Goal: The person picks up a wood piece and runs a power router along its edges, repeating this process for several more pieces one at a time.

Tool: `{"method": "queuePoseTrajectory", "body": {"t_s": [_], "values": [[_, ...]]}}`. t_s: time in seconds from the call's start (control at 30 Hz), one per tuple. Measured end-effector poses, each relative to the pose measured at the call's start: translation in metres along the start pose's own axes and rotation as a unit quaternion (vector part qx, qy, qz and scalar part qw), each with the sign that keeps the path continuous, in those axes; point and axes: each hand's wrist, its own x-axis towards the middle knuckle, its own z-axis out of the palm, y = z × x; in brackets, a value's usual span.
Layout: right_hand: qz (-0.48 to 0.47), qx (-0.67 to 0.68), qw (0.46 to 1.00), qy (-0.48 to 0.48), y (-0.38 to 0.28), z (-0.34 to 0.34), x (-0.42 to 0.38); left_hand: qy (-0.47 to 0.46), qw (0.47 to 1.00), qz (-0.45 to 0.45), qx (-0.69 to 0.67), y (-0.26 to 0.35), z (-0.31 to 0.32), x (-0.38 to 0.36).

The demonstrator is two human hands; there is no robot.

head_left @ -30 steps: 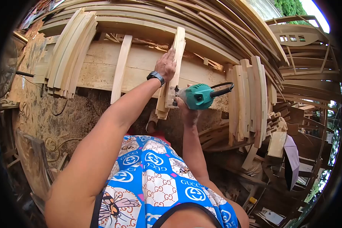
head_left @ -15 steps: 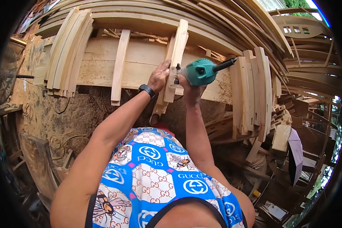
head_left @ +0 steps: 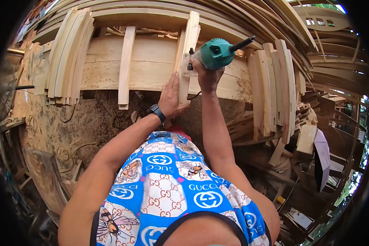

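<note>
My right hand (head_left: pixel 209 76) is wrapped round a teal power tool (head_left: pixel 216 53) with a clear base and a black cable end pointing up and to the right. The tool's base rests on a narrow wooden piece (head_left: pixel 191 37) lying crosswise over wide boards (head_left: pixel 151 61). Against the near end of that piece, on its left side, presses my left hand (head_left: pixel 172 98), with a dark watch on the wrist. Its fingers reach along the wood, and its thumb side is near the end.
Stacked slats (head_left: pixel 67 57) lie at the left, and a single slat (head_left: pixel 127 67) crosses the boards. More notched pieces (head_left: pixel 270 90) stand at the right. Long curved strips (head_left: pixel 250 24) run along the back. At the far left is a fan (head_left: pixel 6 86).
My left hand has slid down toward the near end of the wooden piece. The power tool in my right hand has shifted slightly up in view, along with the whole scene.
</note>
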Motion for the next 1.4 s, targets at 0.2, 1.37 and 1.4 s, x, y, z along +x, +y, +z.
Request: {"method": "queuePoseTrajectory", "body": {"t_s": [0.2,1.37,1.4], "values": [[-0.048,-0.014,0.999,0.021,0.005,0.002,0.016,0.014,0.995,-0.073,0.061,0.017,0.003,0.015],[-0.111,0.019,0.993,0.045,0.066,0.037,0.205,0.011,0.989,-0.131,0.069,0.022,0.009,0.037],[-0.103,0.062,0.992,0.046,0.064,0.04,0.207,0.013,0.989,-0.132,0.073,0.023,0.008,0.038]]}}
